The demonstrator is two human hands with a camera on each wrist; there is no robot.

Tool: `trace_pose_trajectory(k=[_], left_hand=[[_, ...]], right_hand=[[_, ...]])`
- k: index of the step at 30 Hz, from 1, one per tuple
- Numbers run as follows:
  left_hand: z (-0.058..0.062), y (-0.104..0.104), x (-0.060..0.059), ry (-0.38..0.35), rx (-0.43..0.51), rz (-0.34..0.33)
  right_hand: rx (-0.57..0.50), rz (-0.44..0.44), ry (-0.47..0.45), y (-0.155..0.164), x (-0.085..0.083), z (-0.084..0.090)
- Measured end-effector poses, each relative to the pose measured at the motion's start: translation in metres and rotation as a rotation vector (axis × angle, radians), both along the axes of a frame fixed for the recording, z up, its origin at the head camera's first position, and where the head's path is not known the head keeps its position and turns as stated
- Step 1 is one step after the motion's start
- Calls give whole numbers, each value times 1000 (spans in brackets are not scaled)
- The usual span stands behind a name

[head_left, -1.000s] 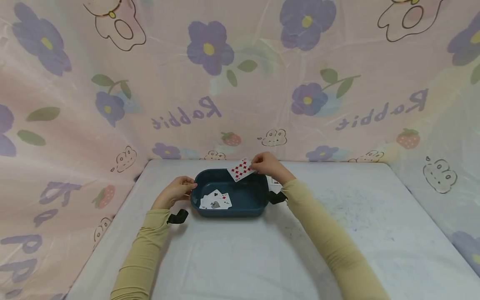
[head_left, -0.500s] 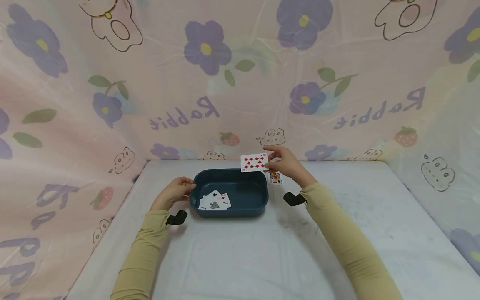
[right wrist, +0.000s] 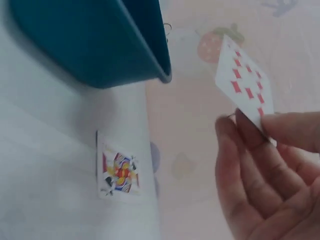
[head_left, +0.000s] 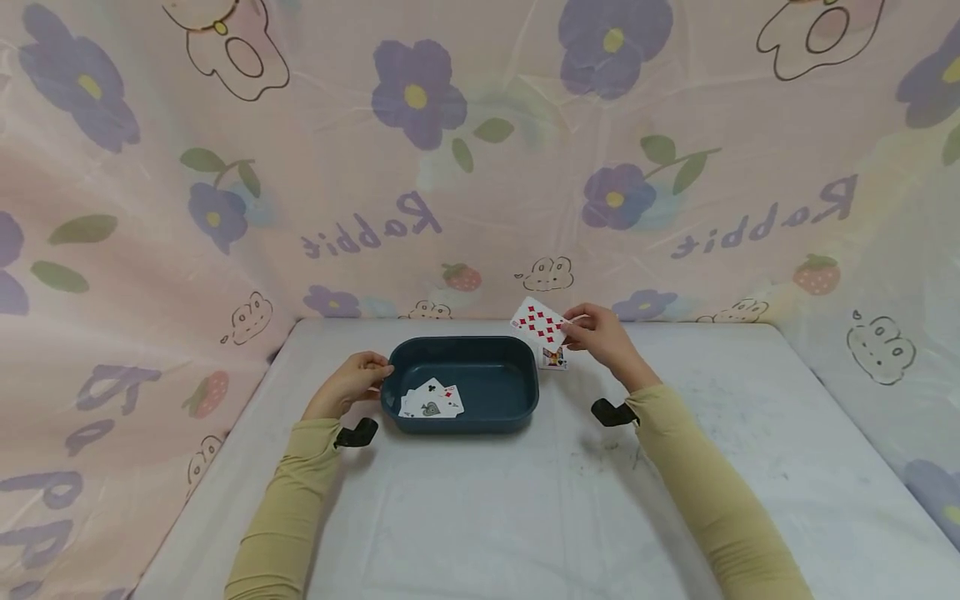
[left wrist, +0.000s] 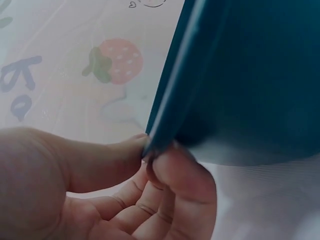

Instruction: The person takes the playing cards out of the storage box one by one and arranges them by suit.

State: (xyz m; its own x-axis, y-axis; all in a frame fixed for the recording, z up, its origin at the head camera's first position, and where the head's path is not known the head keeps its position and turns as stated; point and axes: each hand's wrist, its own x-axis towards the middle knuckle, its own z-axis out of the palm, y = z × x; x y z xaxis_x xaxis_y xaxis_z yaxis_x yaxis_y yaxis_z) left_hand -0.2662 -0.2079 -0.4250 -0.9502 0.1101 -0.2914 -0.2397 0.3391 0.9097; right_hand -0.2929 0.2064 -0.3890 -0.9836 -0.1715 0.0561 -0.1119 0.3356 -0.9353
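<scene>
My left hand (head_left: 348, 385) pinches the left rim of a dark blue rectangular dish (head_left: 465, 427) between thumb and fingers, as the left wrist view shows close up. Inside the dish, at its left, several playing cards (head_left: 431, 402) lie face up and overlapping, black and red suits among them. My right hand (head_left: 606, 340) holds a red diamonds playing card (head_left: 537, 322) by one edge, in the air behind the dish's right end. Below that card, a face card (right wrist: 120, 171) lies on the table just right of the dish, partly hidden in the head view.
The table (head_left: 465, 517) has a white cover with dark smudges on its right side. A floral curtain (head_left: 495, 208) hangs along its back and sides. Black curved pieces (head_left: 613, 412) stick out at both wrists.
My right hand has moved right with the diamonds card, from over the dish to beyond its right end, and the card has turned. The left hand stays on the rim.
</scene>
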Motion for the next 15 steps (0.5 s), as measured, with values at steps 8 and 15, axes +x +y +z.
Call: trace_pose_trajectory(k=[8,15], left_hand=[[-2,-2,-3,-25,51,20],[-1,-4,-10,-30,60,19]], right_hand=[[-135,-128,-191,24,-3,-17],[-191,-140,-215,38,1,-19]])
